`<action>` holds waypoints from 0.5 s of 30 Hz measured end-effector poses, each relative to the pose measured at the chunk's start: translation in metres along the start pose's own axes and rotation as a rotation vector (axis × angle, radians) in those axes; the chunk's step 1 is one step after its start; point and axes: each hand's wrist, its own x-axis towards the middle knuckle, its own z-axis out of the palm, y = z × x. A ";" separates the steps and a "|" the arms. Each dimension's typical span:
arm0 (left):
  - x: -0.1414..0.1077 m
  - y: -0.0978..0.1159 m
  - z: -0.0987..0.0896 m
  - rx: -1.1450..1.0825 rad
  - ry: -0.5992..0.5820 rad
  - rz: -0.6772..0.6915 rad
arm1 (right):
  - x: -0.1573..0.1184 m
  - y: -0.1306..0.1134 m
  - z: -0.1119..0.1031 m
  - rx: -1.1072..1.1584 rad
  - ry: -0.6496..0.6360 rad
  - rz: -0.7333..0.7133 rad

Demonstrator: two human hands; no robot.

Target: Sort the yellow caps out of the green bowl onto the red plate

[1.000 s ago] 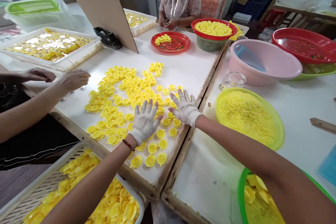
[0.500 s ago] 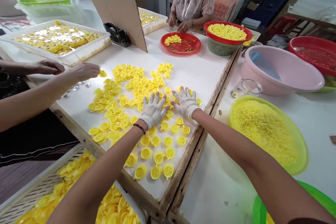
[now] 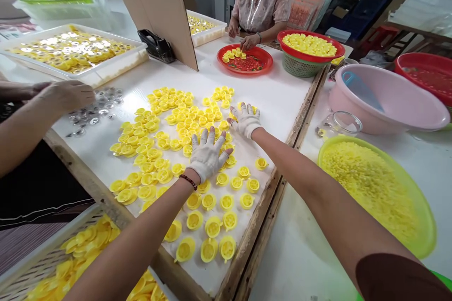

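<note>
Many small yellow plastic cups (image 3: 213, 226) lie over the white table, loosely spaced near its front corner and crowded further back. My left hand (image 3: 207, 154), in a white glove with bare fingertips, rests palm down on cups near the middle with its fingers spread. Just beyond it to the right, my right hand (image 3: 246, 120) wears a matching glove, its fingers also apart over a few cups. Neither hand grips anything. Cups under both palms are hidden.
At left, a co-worker's hands (image 3: 67, 96) are beside small clear pieces (image 3: 100, 106). Another person (image 3: 263, 2) works at a red tray (image 3: 263, 63). Wooden edging (image 3: 259, 223) runs along the table; a pink basin (image 3: 391, 99) and green basin (image 3: 429, 225) stand right.
My right hand has moved slightly back and away from the wooden edging, uncovering a cup. The co-worker's hands at left have drawn back leftward from the cups, exposing more clear pieces.
</note>
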 end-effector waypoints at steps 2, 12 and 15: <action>-0.001 0.000 0.000 0.002 -0.006 -0.005 | 0.016 0.000 -0.001 0.002 -0.007 0.011; 0.009 0.004 0.000 0.027 -0.072 -0.062 | 0.059 -0.003 -0.020 0.024 0.020 -0.005; 0.012 0.005 0.002 0.025 -0.056 -0.066 | 0.029 0.013 -0.039 0.024 0.075 0.016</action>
